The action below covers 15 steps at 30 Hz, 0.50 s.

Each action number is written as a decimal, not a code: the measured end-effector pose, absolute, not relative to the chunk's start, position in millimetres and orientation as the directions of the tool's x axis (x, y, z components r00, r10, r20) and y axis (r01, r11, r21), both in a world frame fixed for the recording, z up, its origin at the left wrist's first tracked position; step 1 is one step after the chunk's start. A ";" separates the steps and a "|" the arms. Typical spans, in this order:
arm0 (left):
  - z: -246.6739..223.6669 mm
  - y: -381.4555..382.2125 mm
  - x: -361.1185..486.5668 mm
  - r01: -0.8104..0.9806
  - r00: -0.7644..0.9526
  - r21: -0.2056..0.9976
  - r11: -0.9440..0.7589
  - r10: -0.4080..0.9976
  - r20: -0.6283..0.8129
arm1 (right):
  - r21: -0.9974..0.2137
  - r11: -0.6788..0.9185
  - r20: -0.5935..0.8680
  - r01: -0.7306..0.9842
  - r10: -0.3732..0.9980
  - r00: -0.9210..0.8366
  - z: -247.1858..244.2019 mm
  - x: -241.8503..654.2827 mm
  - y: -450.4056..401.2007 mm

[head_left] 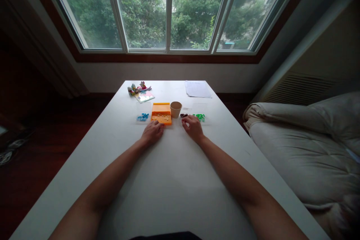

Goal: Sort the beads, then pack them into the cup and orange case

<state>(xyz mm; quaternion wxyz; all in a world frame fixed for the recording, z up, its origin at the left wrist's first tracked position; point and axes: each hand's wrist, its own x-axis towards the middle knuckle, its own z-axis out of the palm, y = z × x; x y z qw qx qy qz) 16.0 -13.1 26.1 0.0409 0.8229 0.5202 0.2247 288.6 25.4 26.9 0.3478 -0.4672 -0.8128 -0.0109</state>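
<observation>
My left hand [153, 132] rests on the table at the front edge of an orange box [161, 108] that holds small pale pieces. Its fingers are bent, and whether anything is under them is hidden. My right hand [192, 127] is over the near side of a clear box with dark pieces [183, 115], its thumb and forefinger drawn together; anything between them is too small to make out. Right of it lie green pieces [199, 117] in a clear box. Blue pieces [143, 117] are in another clear box on the left. A brown cup [176, 109] stands between the orange and dark-piece boxes.
On the white table [174, 180], small colourful figures [134, 89] stand by a card [144, 96] at the back left. Papers [198, 89] lie at the back right. A pale sofa [303, 150] is beside the table on the right, and a window is beyond it.
</observation>
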 end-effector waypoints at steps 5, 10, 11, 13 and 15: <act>27.4 -16.9 19.7 0.845 0.357 0.278 -0.456 0.869 0.342 | -0.162 0.709 0.473 0.686 0.666 -0.576 24.3 267.6 9.6; 27.5 -26.9 27.9 0.856 0.380 0.232 -0.461 0.867 0.322 | -0.134 0.675 0.398 0.726 0.707 -0.584 25.6 264.0 0.9; 28.2 -29.1 29.5 0.855 0.394 0.219 -0.470 0.864 0.314 | -0.142 0.664 0.387 0.734 0.720 -0.576 26.0 263.8 -2.2; 29.6 -33.0 32.0 0.849 0.428 0.193 -0.493 0.854 0.296 | -0.157 0.650 0.363 0.743 0.738 -0.569 26.7 263.8 -10.1; 30.3 -36.1 33.3 0.841 0.455 0.177 -0.511 0.846 0.277 | -0.178 0.639 0.336 0.749 0.755 -0.564 26.9 264.2 -18.4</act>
